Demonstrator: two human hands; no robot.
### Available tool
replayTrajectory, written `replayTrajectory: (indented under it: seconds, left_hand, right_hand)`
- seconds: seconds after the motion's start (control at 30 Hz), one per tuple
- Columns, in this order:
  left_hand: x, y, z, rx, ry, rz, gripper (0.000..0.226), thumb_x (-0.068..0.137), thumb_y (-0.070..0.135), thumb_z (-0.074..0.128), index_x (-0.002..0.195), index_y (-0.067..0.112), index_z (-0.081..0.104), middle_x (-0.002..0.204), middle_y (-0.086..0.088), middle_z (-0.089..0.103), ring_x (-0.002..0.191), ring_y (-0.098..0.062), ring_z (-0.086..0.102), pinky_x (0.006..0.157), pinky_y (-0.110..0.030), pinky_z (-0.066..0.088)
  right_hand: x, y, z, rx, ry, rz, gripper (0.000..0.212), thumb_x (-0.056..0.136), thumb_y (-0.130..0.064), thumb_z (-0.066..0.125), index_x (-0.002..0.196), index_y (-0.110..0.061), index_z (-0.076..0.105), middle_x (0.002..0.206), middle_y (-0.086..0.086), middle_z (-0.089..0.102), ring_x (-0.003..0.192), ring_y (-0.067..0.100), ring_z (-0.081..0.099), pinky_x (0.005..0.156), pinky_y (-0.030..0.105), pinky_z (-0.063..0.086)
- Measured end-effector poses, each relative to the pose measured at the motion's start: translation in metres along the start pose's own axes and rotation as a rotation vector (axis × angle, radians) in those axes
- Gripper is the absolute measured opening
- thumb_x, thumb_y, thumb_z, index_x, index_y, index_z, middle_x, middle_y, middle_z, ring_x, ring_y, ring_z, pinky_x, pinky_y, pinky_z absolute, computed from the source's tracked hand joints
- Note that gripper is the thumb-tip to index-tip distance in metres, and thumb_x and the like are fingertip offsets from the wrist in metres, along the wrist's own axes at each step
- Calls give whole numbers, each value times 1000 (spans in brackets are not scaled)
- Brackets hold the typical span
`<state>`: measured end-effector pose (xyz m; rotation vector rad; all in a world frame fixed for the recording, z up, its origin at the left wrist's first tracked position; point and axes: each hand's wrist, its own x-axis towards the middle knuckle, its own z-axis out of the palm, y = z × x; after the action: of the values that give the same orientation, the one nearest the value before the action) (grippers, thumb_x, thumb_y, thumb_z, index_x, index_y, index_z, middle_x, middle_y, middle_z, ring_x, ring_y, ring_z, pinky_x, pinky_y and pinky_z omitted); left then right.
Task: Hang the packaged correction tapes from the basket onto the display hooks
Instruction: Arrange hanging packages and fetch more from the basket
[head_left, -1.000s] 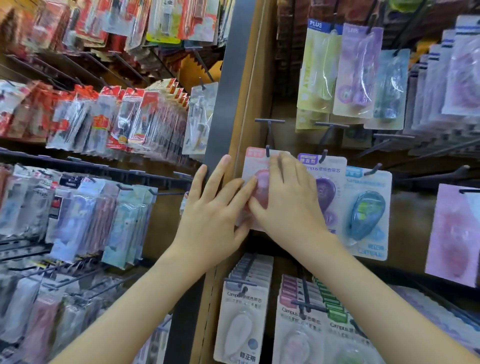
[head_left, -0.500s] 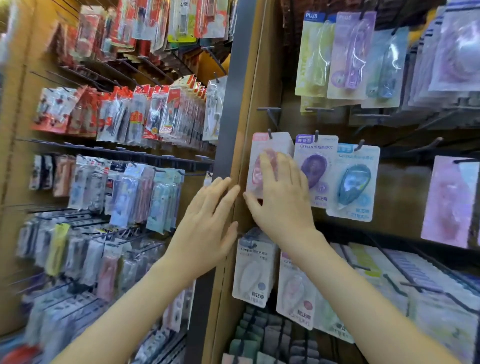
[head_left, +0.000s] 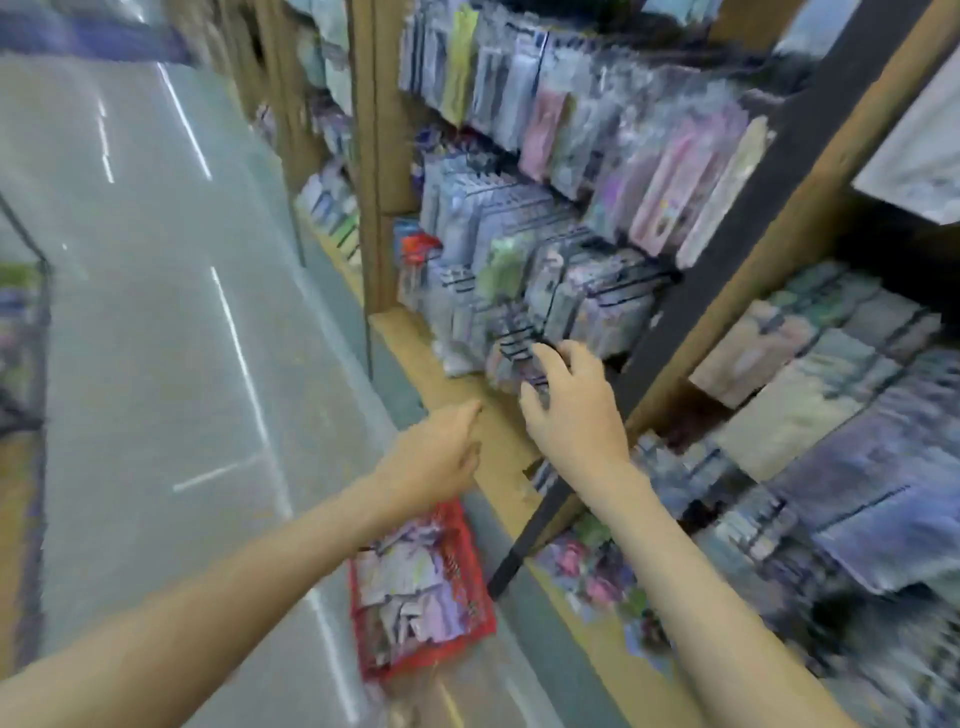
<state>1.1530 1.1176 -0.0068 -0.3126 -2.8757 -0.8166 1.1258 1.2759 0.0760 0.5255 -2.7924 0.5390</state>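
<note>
Head view: beside the display rack (head_left: 571, 234), the red basket (head_left: 431, 657) of packaged correction tapes (head_left: 410, 587) is set on the floor.
Basket is found just below the left hand (head_left: 436, 457); right hand (head_left: 571, 410) is held farther off; both empty, loose-fingered, apart.

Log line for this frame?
left hand: open, empty | right hand: open, empty | red basket: on floor, holds packs | display shelf: blurred
</note>
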Motion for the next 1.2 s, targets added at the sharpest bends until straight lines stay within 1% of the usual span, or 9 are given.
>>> replayTrajectory:
  seconds: [0.23, 0.4, 0.57, 0.7, 0.77, 0.87, 1.03, 1.13, 1.2]
  left_hand:
    - [-45, -153, 89, 24, -255, -333, 31, 92, 16, 47, 119, 4, 52, 113, -15, 57, 106, -35, 55, 80, -40, 41]
    - [-68, -242, 163, -37, -319, -492, 56, 86, 37, 28, 109, 0, 62, 98, -18, 63, 84, -40, 64, 61, -42, 52]
    - [-91, -313, 276, -132, -315, -713, 45, 84, 27, 28, 117, 11, 55, 97, -21, 60, 80, -38, 63, 64, -31, 46]
    - [-100, -350, 402, -194, -173, -852, 32, 85, 9, 54, 115, 6, 64, 111, -13, 66, 96, -27, 66, 87, -13, 37]
    - [-102, -365, 465, -156, -188, -915, 47, 86, 13, 66, 131, 8, 55, 135, -8, 54, 121, -25, 54, 103, -34, 42]
    - [-99, -392, 554, -20, -421, -904, 75, 50, 7, 84, 121, -3, 61, 130, -28, 54, 116, -42, 57, 89, -49, 50]
    - [-96, -447, 645, 220, -399, -982, 84, 91, 25, 52, 152, 7, -4, 157, -25, -4, 147, -35, 0, 118, -37, 4]
    - [-94, -465, 668, 409, -423, -909, 94, 91, 43, 48, 147, 2, -15, 157, -25, -5, 146, -38, -1, 118, -40, 1]
    - [-91, -472, 680, 323, -442, -935, 90, 94, 44, 44, 148, 4, -17, 157, -24, -10, 146, -38, -7, 118, -41, -2]
  right_hand:
    - [6, 16, 203, 32, -536, 137, 52, 95, -28, 52, 143, -14, 38, 144, 13, 35, 133, 32, 31, 105, 38, 29]
    - [-16, 53, 351, 116, -711, 246, 58, 88, -20, 60, 142, -13, 41, 132, 15, 47, 123, 35, 44, 103, 39, 35]
    - [-85, 109, 496, 169, -800, 363, 64, 73, -23, 50, 134, -2, 52, 116, 25, 57, 107, 44, 55, 94, 46, 45]
    - [-136, 159, 597, 134, -917, 247, 65, 79, 3, 54, 141, -13, 47, 134, 23, 51, 120, 41, 49, 103, 46, 41]
    - [-149, 183, 645, 120, -965, 196, 66, 81, 12, 52, 141, -15, 47, 138, 21, 49, 123, 39, 48, 104, 42, 39]
    - [-150, 208, 718, 85, -1018, 101, 56, 90, 0, 44, 144, -12, 42, 139, 16, 49, 126, 36, 45, 107, 41, 36]
    - [-138, 222, 828, 134, -1023, -107, 66, 85, -17, 58, 146, -10, 36, 138, 13, 50, 129, 34, 44, 107, 52, 34]
    - [-135, 226, 859, 50, -1118, -222, 66, 91, -31, 58, 150, -24, 29, 154, -4, 31, 141, 22, 27, 115, 44, 13]
    - [-135, 231, 862, -3, -1092, -227, 67, 90, -25, 58, 150, -26, 28, 156, -9, 25, 133, 24, 31, 107, 39, 20]
